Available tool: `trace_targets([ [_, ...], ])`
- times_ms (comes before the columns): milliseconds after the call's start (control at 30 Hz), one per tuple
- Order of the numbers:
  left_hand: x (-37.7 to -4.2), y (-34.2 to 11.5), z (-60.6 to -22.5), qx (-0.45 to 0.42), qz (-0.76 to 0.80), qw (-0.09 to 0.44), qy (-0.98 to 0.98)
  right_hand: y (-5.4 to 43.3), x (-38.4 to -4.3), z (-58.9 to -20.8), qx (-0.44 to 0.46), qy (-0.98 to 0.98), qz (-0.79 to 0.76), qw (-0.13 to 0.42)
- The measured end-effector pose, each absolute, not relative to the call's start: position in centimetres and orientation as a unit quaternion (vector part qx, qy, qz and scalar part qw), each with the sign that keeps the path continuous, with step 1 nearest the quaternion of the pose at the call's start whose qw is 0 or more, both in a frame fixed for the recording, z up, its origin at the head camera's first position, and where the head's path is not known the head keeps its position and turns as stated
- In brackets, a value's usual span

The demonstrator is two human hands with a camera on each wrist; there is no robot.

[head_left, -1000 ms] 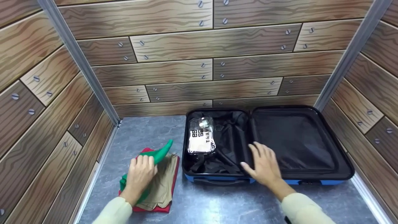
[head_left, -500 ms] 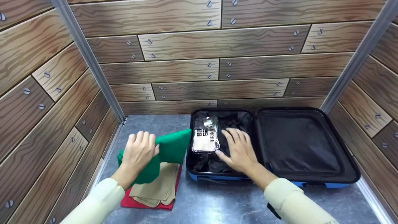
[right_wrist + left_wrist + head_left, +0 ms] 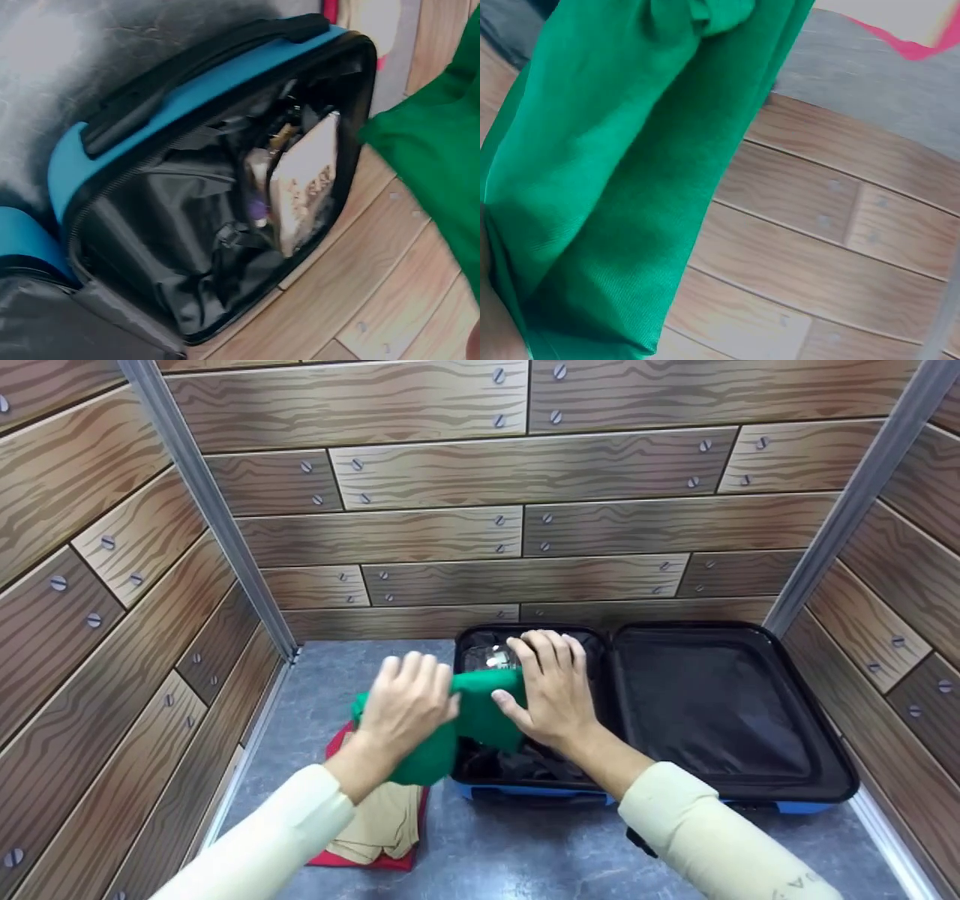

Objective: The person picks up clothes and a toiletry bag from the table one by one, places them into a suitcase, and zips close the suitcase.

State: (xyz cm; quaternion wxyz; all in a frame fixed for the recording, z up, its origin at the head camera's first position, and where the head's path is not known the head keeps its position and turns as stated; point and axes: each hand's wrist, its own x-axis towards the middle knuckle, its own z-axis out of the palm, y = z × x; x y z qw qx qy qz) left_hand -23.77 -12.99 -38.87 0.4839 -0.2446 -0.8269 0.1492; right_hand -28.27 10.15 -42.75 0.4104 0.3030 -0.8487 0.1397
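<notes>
The green cloth (image 3: 484, 709) hangs over the suitcase's (image 3: 712, 712) left edge, clutched in the left hand's (image 3: 409, 701) curled fingers, spreading rightward past them. The right hand (image 3: 553, 690), fingers loosely extended, overlaps its right end. Khaki cloth (image 3: 384, 821) lies on red cloth (image 3: 400, 862) beside the suitcase's near-left corner.

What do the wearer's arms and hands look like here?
The left hand and right hand are both ungloved. The left sleeve and right sleeve are pale cream; the right one bears faint dark lettering, and something black shows beneath it.
</notes>
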Motion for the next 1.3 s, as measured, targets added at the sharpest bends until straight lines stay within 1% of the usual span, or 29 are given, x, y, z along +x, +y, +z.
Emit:
trace_targets([
  [133,-24.0,-10.7,-38.8,-0.269,0.112,0.486,-0.824,10.3,-28.3,-42.4,0.313,-0.826,0.124,0.452],
  [233,-24.3,-10.0,-39.0,-0.279,0.101,0.485,-0.823,11.1,-28.6,-42.1,0.335,-0.799,0.111,0.486],
  [300,-24.5,-9.9,-39.2,-0.283,0.106,0.48,-0.823,11.8,-28.7,-41.9,0.35,-0.788,0.1,0.497],
  [500,-25.3,-10.4,-40.9,-0.312,0.131,0.443,-0.83,13.7,-28.8,-41.7,0.381,-0.78,0.054,0.494],
  [700,-26.8,-11.0,-43.1,-0.35,0.124,0.408,-0.834,15.6,-28.8,-42.5,0.366,-0.798,0.038,0.478],
  [800,-27.3,-11.0,-43.7,-0.368,0.113,0.392,-0.835,16.2,-28.4,-43.1,0.362,-0.809,0.032,0.461],
  [867,-27.1,-11.0,-43.7,-0.385,0.09,0.365,-0.843,16.5,-27.8,-43.3,0.361,-0.818,0.035,0.447],
  [1067,-24.5,-10.8,-41.9,-0.435,0.027,0.235,-0.869,17.8,-24.9,-43.0,0.375,-0.838,0.06,0.392],
  [1167,-23.2,-10.5,-41.0,-0.437,0.007,0.183,-0.88,18.4,-23.5,-42.7,0.382,-0.85,0.065,0.357],
  [1300,-23.0,-9.8,-40.6,-0.419,-0.027,0.084,-0.904,19.0,-22.9,-42.9,0.367,-0.881,0.046,0.293],
])
